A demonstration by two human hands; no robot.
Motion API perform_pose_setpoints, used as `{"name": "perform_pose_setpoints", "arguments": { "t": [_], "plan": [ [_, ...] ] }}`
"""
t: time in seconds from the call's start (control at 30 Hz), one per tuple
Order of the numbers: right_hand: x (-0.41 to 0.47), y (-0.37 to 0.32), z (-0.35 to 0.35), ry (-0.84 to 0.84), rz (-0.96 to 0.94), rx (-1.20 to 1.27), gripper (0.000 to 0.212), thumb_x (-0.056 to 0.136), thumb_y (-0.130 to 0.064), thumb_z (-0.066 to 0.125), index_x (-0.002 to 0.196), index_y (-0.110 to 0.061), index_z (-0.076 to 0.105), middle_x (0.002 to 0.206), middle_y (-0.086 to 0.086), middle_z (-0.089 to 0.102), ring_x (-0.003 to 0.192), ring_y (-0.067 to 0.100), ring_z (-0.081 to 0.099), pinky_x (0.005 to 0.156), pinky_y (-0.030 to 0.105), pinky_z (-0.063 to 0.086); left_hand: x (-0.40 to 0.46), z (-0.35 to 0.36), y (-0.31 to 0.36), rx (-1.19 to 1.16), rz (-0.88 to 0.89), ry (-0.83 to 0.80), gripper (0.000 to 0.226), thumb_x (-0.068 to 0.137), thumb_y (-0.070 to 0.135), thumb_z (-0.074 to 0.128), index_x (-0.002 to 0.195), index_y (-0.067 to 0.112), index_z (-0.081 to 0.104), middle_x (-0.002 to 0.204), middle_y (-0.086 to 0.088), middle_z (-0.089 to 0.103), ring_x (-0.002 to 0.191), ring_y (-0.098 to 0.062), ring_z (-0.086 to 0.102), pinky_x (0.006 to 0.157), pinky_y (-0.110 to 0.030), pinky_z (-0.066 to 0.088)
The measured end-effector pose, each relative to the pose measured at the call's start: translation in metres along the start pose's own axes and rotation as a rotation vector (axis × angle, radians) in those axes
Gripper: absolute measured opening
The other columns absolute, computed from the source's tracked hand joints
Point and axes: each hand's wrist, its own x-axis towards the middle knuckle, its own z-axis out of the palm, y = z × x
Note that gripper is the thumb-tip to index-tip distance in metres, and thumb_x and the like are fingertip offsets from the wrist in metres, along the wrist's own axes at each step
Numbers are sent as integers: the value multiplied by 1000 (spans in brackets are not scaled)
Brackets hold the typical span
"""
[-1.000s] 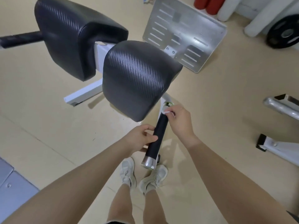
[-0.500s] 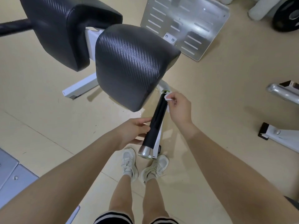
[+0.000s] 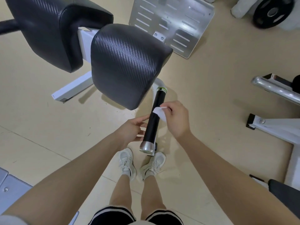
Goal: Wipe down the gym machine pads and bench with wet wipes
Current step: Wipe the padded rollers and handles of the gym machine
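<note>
Head view: the right hand [image 3: 176, 118] pinches a small white wet wipe [image 3: 159, 113] against the black cylindrical handle grip [image 3: 154, 120] below the black textured machine pad [image 3: 128, 65]. The left hand [image 3: 133, 129], fingers loose, steadies the grip's side. Best wrap the wipe around and stroke lengthwise toward the chrome end cap [image 3: 146, 146].

Readable text: none in this view.
Frame foot [image 3: 71, 90]: small dark sticker near its end, print too small to read.
Weight plate [image 3: 273, 12]: raised marks on rim, blurred, can't read.
Pads [image 3: 126, 67]: woven pattern only, no logo seen.
Footplate [image 3: 172, 21]: slots and screws, no lettering seen.
Handle [image 3: 154, 120]: plain black grip, no print.
</note>
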Motion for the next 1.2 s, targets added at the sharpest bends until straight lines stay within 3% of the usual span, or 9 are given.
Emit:
{"name": "perform_pose_setpoints", "arguments": {
  "t": [0.17,0.27,0.33,0.53,0.77,0.97,1.03,1.1,1.2],
  "plan": [
    [-14,-16,5,-312,-118,-231,23,93,-5,46,107,-4,65,108,17,56,98,29,53,76,23,35,2,-4,-1,-84,-15,-9,67,85,-18,24,125,26,55,100,0,62,76,-14,61,62,-18,53],
    [-37,-28,-2,-472,-174,-187,20,91,1,46,97,2,65,101,15,53,89,19,56,76,20,40,4,-7,-1,-132,-35,12,51,90,-11,29,124,17,56,98,-2,64,80,-16,61,68,-21,52],
    [-20,-34,-6,-462,-135,-177,19,89,1,48,92,2,67,99,16,55,85,17,55,74,19,38,8,-9,-2,-165,-26,40,44,91,-6,33,123,16,56,99,-3,65,84,-17,61,74,-24,50],
    [64,-25,6,14,-144,-292,24,88,0,46,95,-3,69,97,17,60,91,29,56,77,25,37,18,-18,-5,-218,1,101,42,91,-4,33,118,17,57,104,-4,65,88,-17,61,79,-25,51],
    [50,-10,20,-395,-309,-521,20,88,-7,48,91,-3,68,95,15,65,99,28,52,83,34,39,15,-20,-4,-217,-13,104,43,90,-5,31,119,15,57,101,-3,65,86,-16,61,78,-25,50],
    [-28,-26,4,-509,-306,-273,28,92,-17,41,97,-9,67,95,8,62,87,13,51,70,14,34,9,-22,5,-210,-6,120,43,88,-5,33,121,12,56,96,-1,65,83,-17,60,79,-26,49],
    [-31,-24,-5,-345,-187,-119,24,93,-8,45,90,-10,69,86,-4,65,70,-3,48,64,6,35,8,-20,9,-184,-1,99,41,91,-2,34,121,14,57,99,-2,65,84,-17,61,82,-28,51],
    [-15,-10,-11,70,24,93,22,91,-5,48,80,-12,66,69,-16,61,57,-4,47,58,10,33,6,-16,14,-134,17,58,34,95,6,40,121,19,57,102,-1,65,84,-15,62,85,-29,51],
    [28,17,-5,442,395,261,12,89,-9,50,89,-9,62,73,-5,55,71,11,49,58,17,35,2,-10,12,8,101,6,32,93,19,54,124,26,55,107,3,63,89,-8,63,80,-21,51]
  ]
}}
